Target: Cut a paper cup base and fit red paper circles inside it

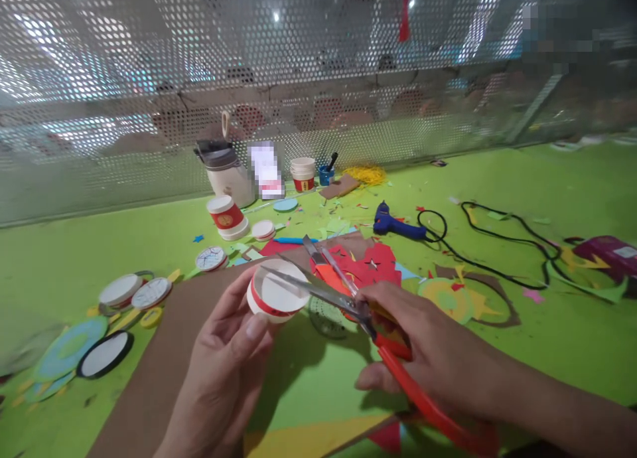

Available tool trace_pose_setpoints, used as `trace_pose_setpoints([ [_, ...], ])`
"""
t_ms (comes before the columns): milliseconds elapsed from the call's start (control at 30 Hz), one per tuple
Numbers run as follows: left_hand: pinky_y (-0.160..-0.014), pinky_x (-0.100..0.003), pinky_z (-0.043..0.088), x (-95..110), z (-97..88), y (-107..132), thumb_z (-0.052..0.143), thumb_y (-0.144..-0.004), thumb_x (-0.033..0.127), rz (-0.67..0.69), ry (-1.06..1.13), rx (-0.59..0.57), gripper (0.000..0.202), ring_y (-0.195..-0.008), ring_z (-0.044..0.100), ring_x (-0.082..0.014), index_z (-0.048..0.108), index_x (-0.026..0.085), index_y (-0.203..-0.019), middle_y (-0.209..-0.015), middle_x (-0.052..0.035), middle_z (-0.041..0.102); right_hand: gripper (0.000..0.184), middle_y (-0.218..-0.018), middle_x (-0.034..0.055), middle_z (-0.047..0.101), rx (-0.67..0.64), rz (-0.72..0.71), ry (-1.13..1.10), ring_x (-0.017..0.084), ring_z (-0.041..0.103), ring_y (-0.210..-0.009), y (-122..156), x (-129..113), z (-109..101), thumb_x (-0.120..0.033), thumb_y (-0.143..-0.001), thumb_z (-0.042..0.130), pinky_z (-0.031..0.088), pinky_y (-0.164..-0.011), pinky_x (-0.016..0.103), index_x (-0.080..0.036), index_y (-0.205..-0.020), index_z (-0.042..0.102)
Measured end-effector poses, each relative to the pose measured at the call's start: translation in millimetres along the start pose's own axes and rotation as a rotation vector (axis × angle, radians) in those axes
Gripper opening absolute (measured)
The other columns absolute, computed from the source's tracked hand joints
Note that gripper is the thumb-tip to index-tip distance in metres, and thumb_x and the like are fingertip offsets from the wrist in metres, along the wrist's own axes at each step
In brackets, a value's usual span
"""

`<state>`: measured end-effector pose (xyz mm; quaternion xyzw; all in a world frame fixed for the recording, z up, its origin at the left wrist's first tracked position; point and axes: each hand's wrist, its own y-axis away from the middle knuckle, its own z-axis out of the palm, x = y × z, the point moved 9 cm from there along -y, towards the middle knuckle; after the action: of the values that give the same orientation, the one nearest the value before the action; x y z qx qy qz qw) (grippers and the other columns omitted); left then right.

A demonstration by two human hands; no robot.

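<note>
My left hand [231, 355] holds a small white paper cup [266, 305] with a red band, its open mouth tilted toward me. In my right hand [423, 338] is a pair of scissors [398, 372] with red handles, the blades apart and reaching over the cup's mouth. Whether the blades touch the rim I cannot tell. Just behind the cup lie a utility knife [326, 272] with an orange body and red paper [378, 259] with star-shaped cutouts. Brown and green sheets [144, 358] spread under my hands.
A blue glue gun [398, 226] with a black cord lies at right. Stacked paper cups [302, 174], a red-and-white cup [226, 216] and a white container [229, 176] stand at the back. Round paper pieces [104, 354] lie at left, and a perforated metal screen [298, 60] rises behind.
</note>
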<state>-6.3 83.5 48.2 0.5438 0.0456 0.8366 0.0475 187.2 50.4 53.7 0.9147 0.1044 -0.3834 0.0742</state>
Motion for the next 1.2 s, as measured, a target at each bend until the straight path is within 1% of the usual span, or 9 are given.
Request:
trace_pose_setpoints([
  [67,-0.101,-0.036,0.051,0.4,-1.1,0.8,0.084,-0.062,0.035,-0.002,-0.021,0.007,0.054,-0.123,0.056,-0.0303,0.068,0.036,-0.113,-0.122,0.0034,0.069,0.047,-0.086,0.0014,0.057,0.008,-0.006,0.006,0.020,0.052,-0.073,1.4,0.3,0.5,-0.057,-0.071,0.073,0.044,-0.064,0.032,-0.026,-0.102,0.056],
  [200,-0.098,-0.031,0.052,-1.0,-0.6,1.9,0.084,-0.063,0.036,-0.036,-0.046,-0.005,0.052,-0.121,0.058,-0.0276,0.068,0.039,-0.112,-0.124,0.0047,0.068,0.049,-0.084,0.0016,0.058,0.023,0.004,0.028,0.021,0.053,-0.071,4.0,1.7,1.0,-0.056,-0.070,0.074,0.045,-0.063,0.031,-0.025,-0.103,0.056],
  [367,-0.094,-0.030,0.055,-1.2,-1.1,0.8,0.087,-0.058,0.036,-0.021,-0.015,0.004,0.059,-0.115,0.061,-0.0275,0.068,0.034,-0.114,-0.122,0.0028,0.070,0.045,-0.084,0.0014,0.061,0.069,-0.046,0.021,0.020,0.056,-0.073,4.5,-3.4,-2.5,-0.053,-0.071,0.076,0.046,-0.065,0.031,-0.025,-0.100,0.058],
  [533,-0.091,-0.028,0.056,-2.7,-1.5,0.2,0.086,-0.060,0.035,-0.018,-0.006,0.001,0.057,-0.114,0.062,-0.0263,0.067,0.035,-0.114,-0.122,0.0036,0.069,0.043,-0.083,0.0008,0.061,0.079,-0.051,0.018,0.019,0.056,-0.071,3.2,-2.0,-2.8,-0.050,-0.072,0.076,0.046,-0.063,0.030,-0.025,-0.101,0.059],
  [667,-0.090,-0.026,0.056,-4.0,-3.1,1.4,0.084,-0.063,0.034,-0.041,-0.018,0.007,0.053,-0.113,0.063,-0.0247,0.068,0.036,-0.114,-0.121,0.0048,0.070,0.044,-0.086,0.0015,0.062,0.072,-0.045,0.009,0.020,0.057,-0.074,2.9,-0.8,-1.7,-0.050,-0.072,0.076,0.047,-0.066,0.031,-0.026,-0.104,0.058],
  [800,-0.092,-0.027,0.055,-4.0,-5.7,1.2,0.086,-0.061,0.032,-0.026,0.002,0.020,0.054,-0.116,0.061,-0.0272,0.069,0.031,-0.112,-0.120,0.0017,0.071,0.045,-0.086,0.0015,0.061,0.076,-0.046,0.015,0.020,0.056,-0.074,4.0,-0.3,-1.4,-0.053,-0.073,0.075,0.047,-0.067,0.031,-0.025,-0.105,0.058],
  [967,-0.096,-0.031,0.053,-6.0,-5.5,0.7,0.083,-0.064,0.030,-0.031,0.009,0.028,0.054,-0.122,0.057,-0.0290,0.068,0.029,-0.116,-0.125,-0.0004,0.068,0.046,-0.088,0.0014,0.061,0.092,-0.080,0.020,0.020,0.055,-0.077,5.2,-1.9,-2.2,-0.053,-0.075,0.074,0.047,-0.070,0.032,-0.025,-0.108,0.058],
  [1067,-0.095,-0.029,0.054,-5.7,-3.3,1.1,0.084,-0.063,0.031,-0.031,0.033,0.013,0.054,-0.118,0.060,-0.0273,0.068,0.030,-0.114,-0.122,0.0005,0.070,0.047,-0.090,0.0022,0.062,0.094,-0.077,0.018,0.021,0.056,-0.078,4.7,-1.7,-2.9,-0.052,-0.075,0.074,0.047,-0.072,0.033,-0.025,-0.110,0.058],
  [1200,-0.092,-0.026,0.055,-3.6,-1.3,1.2,0.085,-0.062,0.033,-0.036,0.048,-0.004,0.051,-0.112,0.064,-0.0255,0.070,0.031,-0.110,-0.118,0.0023,0.072,0.048,-0.087,0.0026,0.062,0.091,-0.077,0.041,0.021,0.056,-0.077,4.6,-1.5,-2.9,-0.052,-0.075,0.074,0.047,-0.071,0.033,-0.023,-0.110,0.059],
])
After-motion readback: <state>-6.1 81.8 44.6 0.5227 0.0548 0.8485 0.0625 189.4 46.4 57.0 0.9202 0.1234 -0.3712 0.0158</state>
